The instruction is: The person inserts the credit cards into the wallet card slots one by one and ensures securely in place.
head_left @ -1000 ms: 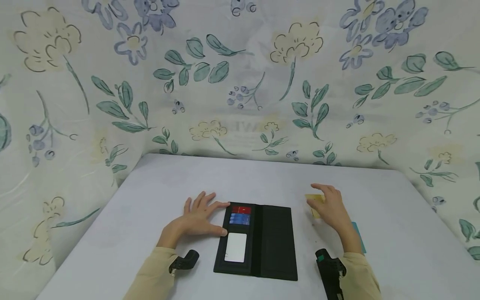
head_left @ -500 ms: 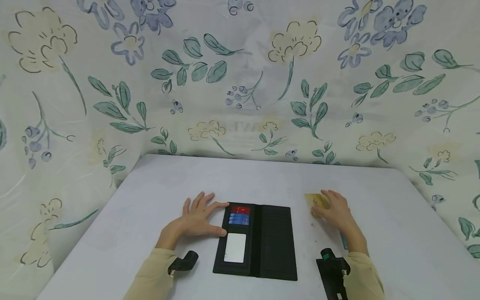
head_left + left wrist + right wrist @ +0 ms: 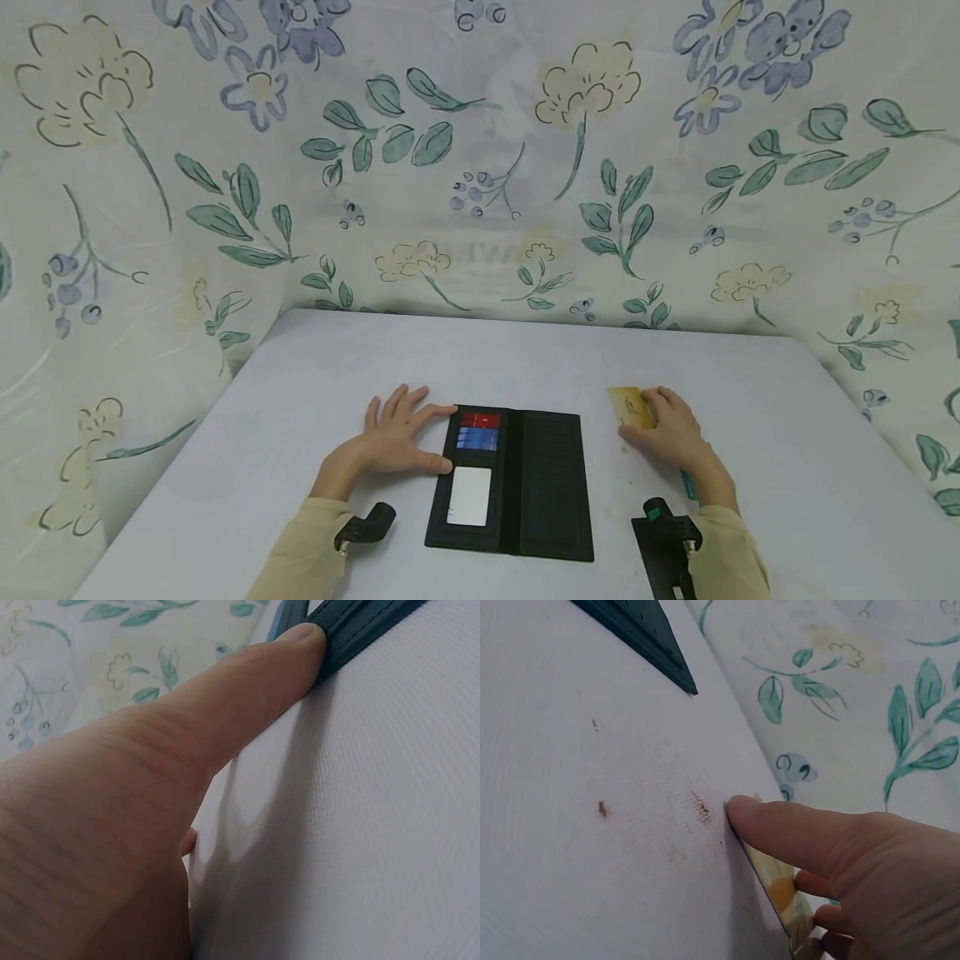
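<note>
A black bifold wallet (image 3: 551, 487) lies spread out on the white table, a red card (image 3: 481, 421), blue cards (image 3: 478, 438) and a white card (image 3: 469, 497) in its left half. My left hand (image 3: 390, 442) rests at its left edge, fingers spread, index fingertip at the upper corner and thumb pressing lower down. The left wrist view shows that thumb on the wallet's stitched edge (image 3: 360, 637). Right of the wallet, my right hand (image 3: 671, 429) pinches a yellow card (image 3: 628, 406) by its edges; in the right wrist view, thumb and fingers (image 3: 814, 883) lie on opposite sides of it.
A blue card (image 3: 688, 485) lies partly hidden under the right forearm. Small reddish-brown specks (image 3: 703, 810) mark the table (image 3: 525, 358) between wallet and yellow card. A flower-printed curtain (image 3: 480, 167) stands behind the table's far edge.
My right hand has moved down and right onto the yellow card, and its thumb and fingers have closed on the edges. The left hand and wallet have stayed put.
</note>
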`<state>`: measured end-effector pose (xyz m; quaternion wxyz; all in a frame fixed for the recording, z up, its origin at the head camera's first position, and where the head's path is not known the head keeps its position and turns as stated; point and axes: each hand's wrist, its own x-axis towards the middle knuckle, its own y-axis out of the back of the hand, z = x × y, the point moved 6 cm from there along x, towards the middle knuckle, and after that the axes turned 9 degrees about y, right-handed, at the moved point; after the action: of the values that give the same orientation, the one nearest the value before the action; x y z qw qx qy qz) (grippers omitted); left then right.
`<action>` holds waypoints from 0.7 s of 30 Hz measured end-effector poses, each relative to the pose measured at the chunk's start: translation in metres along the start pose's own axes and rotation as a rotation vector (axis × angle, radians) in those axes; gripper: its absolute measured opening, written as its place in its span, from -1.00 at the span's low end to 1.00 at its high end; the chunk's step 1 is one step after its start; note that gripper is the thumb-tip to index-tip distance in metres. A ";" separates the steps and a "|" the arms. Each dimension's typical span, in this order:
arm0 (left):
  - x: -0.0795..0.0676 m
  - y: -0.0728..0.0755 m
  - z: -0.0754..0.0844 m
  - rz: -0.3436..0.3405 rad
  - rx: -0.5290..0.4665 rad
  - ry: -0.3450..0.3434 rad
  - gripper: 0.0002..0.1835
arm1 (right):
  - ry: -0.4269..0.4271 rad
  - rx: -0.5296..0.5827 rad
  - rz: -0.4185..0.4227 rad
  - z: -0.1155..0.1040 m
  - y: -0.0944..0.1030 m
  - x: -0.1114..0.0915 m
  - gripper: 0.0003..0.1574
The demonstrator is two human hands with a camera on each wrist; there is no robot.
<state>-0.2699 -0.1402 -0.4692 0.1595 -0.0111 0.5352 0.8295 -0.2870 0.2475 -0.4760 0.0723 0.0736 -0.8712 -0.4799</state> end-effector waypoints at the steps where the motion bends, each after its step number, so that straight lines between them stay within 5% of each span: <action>1: 0.000 0.000 0.000 0.001 0.001 0.000 -0.09 | 0.000 0.005 0.003 0.000 0.000 0.000 0.00; 21: -0.001 -0.001 0.000 0.006 -0.011 -0.005 -0.09 | -0.031 0.003 -0.007 -0.002 0.002 -0.004 -0.01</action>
<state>-0.2689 -0.1402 -0.4697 0.1584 -0.0083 0.5304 0.8328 -0.2828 0.2475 -0.4729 0.0570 0.0691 -0.8728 -0.4798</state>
